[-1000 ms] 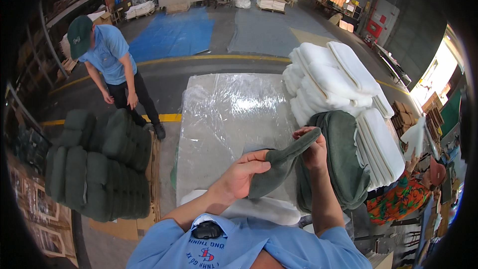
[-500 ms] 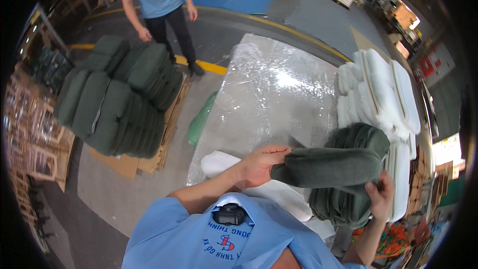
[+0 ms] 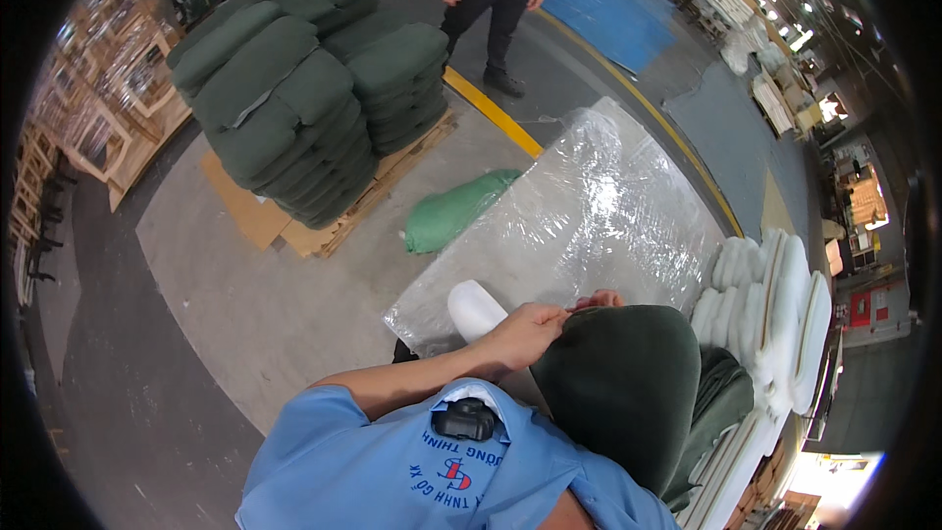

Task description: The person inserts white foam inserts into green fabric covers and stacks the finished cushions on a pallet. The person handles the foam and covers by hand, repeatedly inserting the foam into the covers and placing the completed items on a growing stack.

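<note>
A dark green cushion (image 3: 623, 383) is held up against the front of my shirt, its broad face toward me. My left hand (image 3: 528, 336) is closed on its upper left corner, the fingers pinched together. Just beyond it, my right hand (image 3: 601, 300) grips the cushion's top edge; most of that hand and its forearm are hidden behind the cushion. More dark green covers or cushions (image 3: 721, 402) lie to the right of the held one. A white roll (image 3: 475, 308) rests by my left wrist on the plastic-wrapped table (image 3: 549, 226).
Stacked dark green cushions (image 3: 285, 108) stand on a pallet (image 3: 392, 177) at the far left. A green sack (image 3: 456, 211) lies on the floor beside the table. White padding (image 3: 760, 304) is piled at the right. A co-worker (image 3: 500, 0) stands beyond the table.
The cushion has turned from edge-on to broad face toward me and come closer. My right hand has moved from its right end to beside my left hand. The view has swung left.
</note>
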The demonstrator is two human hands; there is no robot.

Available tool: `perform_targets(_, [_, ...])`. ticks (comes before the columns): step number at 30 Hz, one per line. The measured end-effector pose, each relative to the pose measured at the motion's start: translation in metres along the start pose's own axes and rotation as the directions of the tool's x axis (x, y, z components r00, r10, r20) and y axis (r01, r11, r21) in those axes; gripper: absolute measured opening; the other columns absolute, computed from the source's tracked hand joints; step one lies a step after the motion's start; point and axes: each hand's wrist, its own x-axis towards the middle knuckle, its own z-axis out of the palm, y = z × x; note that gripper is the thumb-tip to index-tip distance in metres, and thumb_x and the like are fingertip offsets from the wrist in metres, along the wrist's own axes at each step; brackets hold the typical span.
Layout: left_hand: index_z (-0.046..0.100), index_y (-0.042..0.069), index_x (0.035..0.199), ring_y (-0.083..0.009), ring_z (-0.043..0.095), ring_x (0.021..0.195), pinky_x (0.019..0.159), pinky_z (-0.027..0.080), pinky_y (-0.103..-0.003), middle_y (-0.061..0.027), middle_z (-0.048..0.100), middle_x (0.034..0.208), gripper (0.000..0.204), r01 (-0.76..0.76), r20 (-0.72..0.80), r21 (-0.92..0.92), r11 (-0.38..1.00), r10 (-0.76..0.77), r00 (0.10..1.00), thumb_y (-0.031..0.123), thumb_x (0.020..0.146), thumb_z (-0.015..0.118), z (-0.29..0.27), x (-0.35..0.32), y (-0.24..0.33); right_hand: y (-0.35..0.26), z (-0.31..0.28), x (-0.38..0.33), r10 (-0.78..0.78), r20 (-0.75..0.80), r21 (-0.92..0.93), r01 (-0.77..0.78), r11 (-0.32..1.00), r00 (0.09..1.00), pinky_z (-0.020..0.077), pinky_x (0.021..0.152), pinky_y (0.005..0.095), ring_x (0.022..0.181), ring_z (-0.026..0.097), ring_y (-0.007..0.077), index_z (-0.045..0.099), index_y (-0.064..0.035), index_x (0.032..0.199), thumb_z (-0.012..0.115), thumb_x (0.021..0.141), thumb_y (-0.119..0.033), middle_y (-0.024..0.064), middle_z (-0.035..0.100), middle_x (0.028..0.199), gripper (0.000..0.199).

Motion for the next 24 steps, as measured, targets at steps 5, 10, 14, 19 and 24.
perform_targets(5, [0.068, 0.001, 0.097, -0.0109, 0.059, 0.082, 0.074, 0.048, -0.031, -0.0032, 0.066, 0.083, 0.027, -0.009, -0.129, 0.150, 0.989, 0.029, 0.991, 0.021, 0.110, 0.054, 0.002, -0.003, 0.002, -0.013, 0.008, -0.004, 0.101, 0.060, 0.044, -0.103, 0.994, 0.993, 0.0578, 0.075, 0.0403, 0.077, 0.067, 0.0228, 0.059, -0.0081, 0.110, 0.066, 0.106, -0.031, 0.0055, 0.068, 0.090, 0.024])
perform_targets(10, [0.069, 0.001, 0.105, -0.0114, 0.059, 0.080, 0.074, 0.050, -0.032, -0.0032, 0.065, 0.083, 0.019, -0.160, -0.189, 0.369, 0.916, 0.242, 0.952, 0.012, 0.107, 0.054, 0.015, 0.003, -0.003, -0.033, 0.014, -0.014, 0.217, 0.092, 0.005, -0.218, 0.976, 0.972, 0.0575, 0.075, 0.0384, 0.078, 0.068, 0.0212, 0.060, -0.0076, 0.109, 0.067, 0.105, -0.028, 0.0050, 0.068, 0.090, 0.022])
perform_targets(14, [0.068, 0.001, 0.103, -0.0140, 0.059, 0.079, 0.075, 0.050, -0.032, -0.0068, 0.065, 0.082, 0.019, -0.192, -0.215, 0.418, 0.888, 0.302, 0.929, 0.016, 0.107, 0.055, 0.018, 0.011, -0.005, -0.049, 0.016, -0.023, 0.307, 0.104, -0.032, -0.306, 0.952, 0.946, 0.0573, 0.075, 0.0369, 0.079, 0.068, 0.0200, 0.061, -0.0072, 0.108, 0.068, 0.104, -0.026, 0.0047, 0.069, 0.090, 0.020])
perform_targets(19, [0.070, 0.004, 0.101, -0.0235, 0.067, 0.085, 0.078, 0.051, -0.040, -0.0124, 0.070, 0.087, 0.026, -0.210, -0.162, 0.333, 0.919, 0.275, 0.948, 0.025, 0.107, 0.056, 0.017, 0.014, -0.004, -0.065, 0.019, -0.029, 0.416, 0.114, -0.081, -0.408, 0.909, 0.902, 0.0570, 0.076, 0.0350, 0.080, 0.068, 0.0185, 0.062, -0.0066, 0.107, 0.069, 0.103, -0.023, 0.0043, 0.069, 0.090, 0.018])
perform_targets(24, [0.069, 0.009, 0.112, -0.0072, 0.063, 0.098, 0.087, 0.050, -0.031, 0.0011, 0.070, 0.103, 0.029, -0.019, -0.039, -0.271, 0.963, 0.009, 0.999, 0.035, 0.111, 0.056, 0.009, 0.001, -0.004, -0.080, 0.025, -0.031, 0.509, 0.132, -0.143, -0.492, 0.859, 0.850, 0.0567, 0.076, 0.0331, 0.081, 0.069, 0.0169, 0.064, -0.0061, 0.106, 0.069, 0.102, -0.020, 0.0039, 0.070, 0.090, 0.015])
